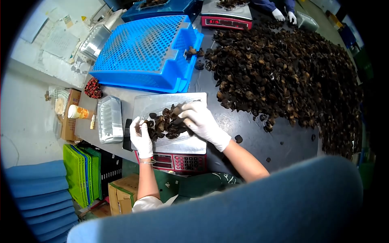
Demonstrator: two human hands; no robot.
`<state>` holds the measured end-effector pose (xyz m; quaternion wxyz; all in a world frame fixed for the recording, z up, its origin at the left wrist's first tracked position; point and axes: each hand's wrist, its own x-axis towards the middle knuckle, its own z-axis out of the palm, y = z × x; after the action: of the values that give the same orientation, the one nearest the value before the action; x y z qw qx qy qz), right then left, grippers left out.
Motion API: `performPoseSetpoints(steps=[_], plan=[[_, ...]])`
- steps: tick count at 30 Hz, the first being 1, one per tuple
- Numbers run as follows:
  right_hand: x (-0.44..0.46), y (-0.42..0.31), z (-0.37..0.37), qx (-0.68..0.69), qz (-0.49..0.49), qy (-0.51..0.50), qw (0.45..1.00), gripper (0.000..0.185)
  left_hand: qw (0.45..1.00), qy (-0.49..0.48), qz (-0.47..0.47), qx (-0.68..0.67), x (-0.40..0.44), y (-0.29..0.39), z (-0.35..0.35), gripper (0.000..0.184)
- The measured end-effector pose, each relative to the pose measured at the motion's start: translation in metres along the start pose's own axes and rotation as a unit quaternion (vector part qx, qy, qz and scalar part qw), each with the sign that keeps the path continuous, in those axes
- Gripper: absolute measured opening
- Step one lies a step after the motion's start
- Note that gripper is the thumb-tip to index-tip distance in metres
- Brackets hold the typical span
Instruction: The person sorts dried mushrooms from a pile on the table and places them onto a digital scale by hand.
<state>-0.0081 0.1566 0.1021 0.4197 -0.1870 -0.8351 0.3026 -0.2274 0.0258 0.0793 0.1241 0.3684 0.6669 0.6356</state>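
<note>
A red scale with a silver plate [195, 146] stands before me, and on it a clear plastic tray holds dark dried pieces [164, 124]. My left hand [141, 137], in a white glove, is at the tray's left end, its fingers curled at the edge; what they grip is too small to make out. On the right side of the pieces, my gloved right hand [198, 121] has its fingers bent down onto them, thumb and fingertips close together around dark pieces.
A large heap of dark pieces [279, 77] covers the table's right side. Blue crates [137, 52] stand behind the scale, stacked clear trays [110, 119] and a paper cup [78, 112] to its left. A co-worker's gloved hands [285, 16] are beside a second scale [226, 22].
</note>
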Motion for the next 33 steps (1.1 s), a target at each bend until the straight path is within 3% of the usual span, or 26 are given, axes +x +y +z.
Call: performPoseSetpoints(steps=[2,4,7,8,10,11,12,14,17,18,20,22,23,26,27,28,30,33], plan=[[-0.001,-0.001,0.007,-0.091,-0.002,-0.082,0.992,0.028,1.000,0.002,0.003,0.021,0.001,0.004,-0.005,0.033],[0.001,-0.008,0.000,-0.100,-0.007,-0.088,0.991,0.033,1.000,0.008,0.004,0.006,-0.004,0.015,-0.004,0.034],[-0.007,-0.028,-0.027,-0.025,0.003,0.018,1.000,0.036,0.999,0.004,0.033,0.024,-0.022,0.035,-0.001,0.035],[-0.016,-0.034,-0.037,-0.009,0.004,0.047,0.999,0.036,0.993,-0.013,0.101,0.055,-0.031,0.042,0.004,0.033],[-0.056,-0.040,-0.048,0.089,0.115,-0.010,0.989,0.032,0.956,-0.106,0.253,0.105,-0.047,0.066,0.019,0.030],[-0.074,-0.048,-0.054,0.243,0.256,-0.044,0.935,0.031,0.941,-0.170,0.277,0.094,-0.057,0.075,0.029,0.026],[-0.091,-0.056,-0.061,0.385,0.386,-0.069,0.835,0.030,0.921,-0.236,0.299,0.080,-0.068,0.080,0.041,0.023],[-0.125,-0.069,-0.066,0.585,0.406,0.011,0.702,0.044,0.882,-0.386,0.270,-0.013,-0.099,0.082,0.071,0.034],[-0.187,-0.079,-0.090,0.591,0.505,0.076,0.625,0.042,0.798,-0.554,0.217,-0.098,-0.142,0.079,0.111,0.051],[-0.218,-0.074,-0.099,0.586,0.523,0.064,0.615,0.034,0.776,-0.586,0.172,-0.159,-0.153,0.077,0.118,0.046],[-0.243,-0.094,-0.135,0.385,0.596,0.053,0.702,0.030,0.754,-0.618,0.208,-0.078,-0.162,0.069,0.122,0.040],[-0.301,-0.103,-0.164,0.202,0.648,0.049,0.733,0.035,0.770,-0.605,0.203,0.025,-0.166,0.063,0.123,0.033],[-0.320,-0.112,-0.183,0.054,0.671,-0.012,0.740,0.037,0.768,-0.599,0.217,0.065,-0.166,0.057,0.122,0.035],[-0.372,-0.126,-0.205,-0.350,0.653,-0.155,0.654,0.040,0.746,-0.607,0.232,0.145,-0.167,0.044,0.126,0.045],[-0.367,-0.129,-0.207,-0.375,0.633,-0.141,0.662,0.039,0.729,-0.620,0.237,0.165,-0.168,0.040,0.128,0.051],[-0.361,-0.126,-0.202,-0.337,0.603,-0.047,0.722,0.038,0.719,-0.619,0.254,0.187,-0.171,0.038,0.131,0.055],[-0.331,-0.118,-0.198,-0.271,0.621,-0.045,0.734,0.032,0.673,-0.652,0.255,0.239,-0.179,0.026,0.135,0.057],[-0.309,-0.089,-0.174,-0.267,0.527,0.078,0.803,0.024,0.666,-0.658,0.282,0.212,-0.193,0.001,0.135,0.031]])
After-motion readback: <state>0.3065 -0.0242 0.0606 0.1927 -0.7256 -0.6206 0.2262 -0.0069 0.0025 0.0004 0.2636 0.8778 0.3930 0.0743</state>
